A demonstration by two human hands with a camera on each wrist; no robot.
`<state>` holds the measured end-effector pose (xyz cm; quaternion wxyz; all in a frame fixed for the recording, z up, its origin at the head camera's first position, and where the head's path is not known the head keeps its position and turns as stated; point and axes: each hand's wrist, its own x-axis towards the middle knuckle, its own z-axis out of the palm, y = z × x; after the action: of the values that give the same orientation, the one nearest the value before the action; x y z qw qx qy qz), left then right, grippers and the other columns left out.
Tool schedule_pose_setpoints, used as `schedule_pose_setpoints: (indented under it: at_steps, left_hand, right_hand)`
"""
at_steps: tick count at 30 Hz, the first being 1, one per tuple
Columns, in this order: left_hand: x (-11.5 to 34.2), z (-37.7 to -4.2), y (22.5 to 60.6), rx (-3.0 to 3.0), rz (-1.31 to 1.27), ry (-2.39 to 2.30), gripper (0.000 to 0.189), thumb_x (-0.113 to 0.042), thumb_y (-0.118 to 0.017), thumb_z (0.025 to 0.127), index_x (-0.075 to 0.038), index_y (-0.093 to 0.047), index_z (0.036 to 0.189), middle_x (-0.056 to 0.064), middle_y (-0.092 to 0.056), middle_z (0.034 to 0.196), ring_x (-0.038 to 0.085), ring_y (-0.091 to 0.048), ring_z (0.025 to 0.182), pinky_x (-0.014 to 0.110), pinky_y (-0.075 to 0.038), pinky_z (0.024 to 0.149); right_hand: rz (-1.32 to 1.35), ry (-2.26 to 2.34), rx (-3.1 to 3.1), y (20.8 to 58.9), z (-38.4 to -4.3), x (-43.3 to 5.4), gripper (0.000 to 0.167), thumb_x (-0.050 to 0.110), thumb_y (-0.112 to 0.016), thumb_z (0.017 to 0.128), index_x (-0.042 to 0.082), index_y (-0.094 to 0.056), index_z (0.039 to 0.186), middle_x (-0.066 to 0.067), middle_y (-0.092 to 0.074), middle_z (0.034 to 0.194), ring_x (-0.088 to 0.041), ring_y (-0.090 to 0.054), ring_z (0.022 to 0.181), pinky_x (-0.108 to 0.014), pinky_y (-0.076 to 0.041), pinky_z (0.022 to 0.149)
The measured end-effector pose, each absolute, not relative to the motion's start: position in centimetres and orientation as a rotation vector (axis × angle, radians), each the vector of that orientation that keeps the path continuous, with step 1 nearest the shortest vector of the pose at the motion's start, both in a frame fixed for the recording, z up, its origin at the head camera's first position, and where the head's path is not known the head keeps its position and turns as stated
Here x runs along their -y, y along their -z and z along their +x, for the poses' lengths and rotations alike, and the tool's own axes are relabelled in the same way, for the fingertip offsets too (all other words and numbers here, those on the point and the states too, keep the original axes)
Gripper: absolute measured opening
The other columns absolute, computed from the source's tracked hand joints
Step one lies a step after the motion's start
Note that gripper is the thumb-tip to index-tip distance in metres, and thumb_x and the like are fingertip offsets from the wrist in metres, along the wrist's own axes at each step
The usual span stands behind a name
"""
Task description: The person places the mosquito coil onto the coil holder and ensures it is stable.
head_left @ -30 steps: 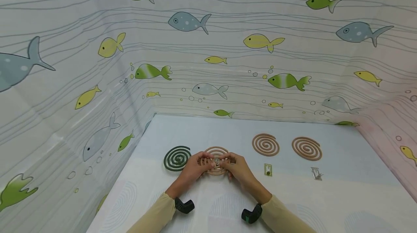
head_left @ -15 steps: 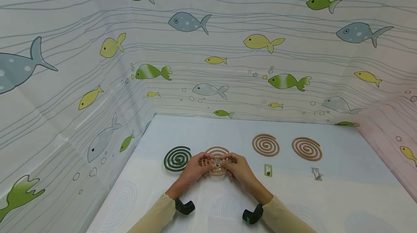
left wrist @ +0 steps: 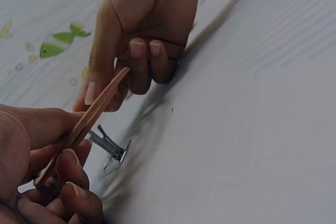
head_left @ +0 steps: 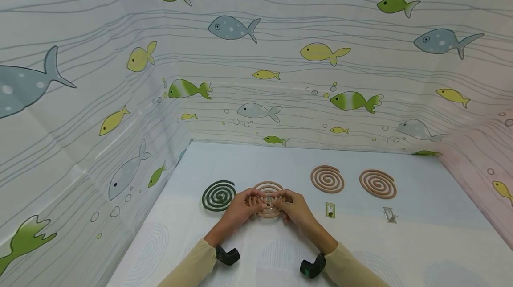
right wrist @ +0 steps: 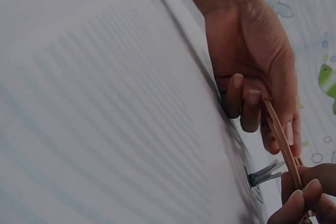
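A brown mosquito coil (left wrist: 100,108) is held between both hands, nearly edge-on in the wrist views. My left hand (head_left: 240,209) pinches its left side between thumb and fingers. On the opposite side, my right hand (head_left: 296,209) grips the rim the same way. Just beneath the coil, a small metal coil stand (right wrist: 262,176) rests on the table, its forked prongs pointing up at the coil's middle. In the head view the fingers cover much of the coil's sides.
A dark green mosquito coil (head_left: 220,196) lies close by my left hand. Two more brown coils, a near one (head_left: 327,180) and a far one (head_left: 378,184), lie to the right, with a gold-toned stand (head_left: 330,210) and a silver stand (head_left: 389,215) in front. Fish-printed sheeting (head_left: 296,122) walls the table.
The brown coil and both hands have shifted very slightly to the right, and the head view has moved a little. Both hands keep their grip; the other coils and stands stay put.
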<state>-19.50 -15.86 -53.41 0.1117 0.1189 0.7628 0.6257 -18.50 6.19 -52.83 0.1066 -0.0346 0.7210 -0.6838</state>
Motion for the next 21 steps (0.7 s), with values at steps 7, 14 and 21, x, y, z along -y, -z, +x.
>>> schedule_pose_setpoints:
  at_steps: [7,14,21]
  left_hand:
    - [15.80,-19.17,53.39,-2.214,0.379,-1.848,0.033,-0.016,-0.079,0.092,-0.008,-0.067,0.122,0.009,-0.064,0.102,0.013,-0.051,0.066,0.026,-0.045,0.057]
    - [15.88,-19.08,53.41,-2.209,0.426,-1.830,0.033,-0.015,-0.078,0.093,-0.007,-0.067,0.123,0.010,-0.066,0.097,0.013,-0.052,0.066,0.026,-0.047,0.057]
    - [15.90,-19.08,53.28,-2.244,0.411,-1.824,0.032,-0.015,-0.078,0.093,-0.007,-0.067,0.122,0.010,-0.064,0.103,0.013,-0.052,0.067,0.026,-0.046,0.057]
  right_hand:
    - [-0.085,1.997,-2.149,52.85,-18.11,-6.37,0.027,0.016,-0.074,0.096,0.004,-0.071,0.120,-0.005,-0.058,0.079,-0.012,-0.044,0.051,-0.027,-0.042,0.047]
    - [-0.081,1.982,-2.148,53.41,-18.03,-6.40,0.028,0.013,-0.072,0.098,0.001,-0.068,0.123,-0.005,-0.057,0.077,-0.013,-0.042,0.051,-0.026,-0.041,0.046]
    - [-0.114,1.985,-2.140,52.76,-17.97,-6.44,0.026,0.016,-0.074,0.097,0.005,-0.070,0.120,-0.005,-0.058,0.078,-0.011,-0.044,0.049,-0.025,-0.042,0.046]
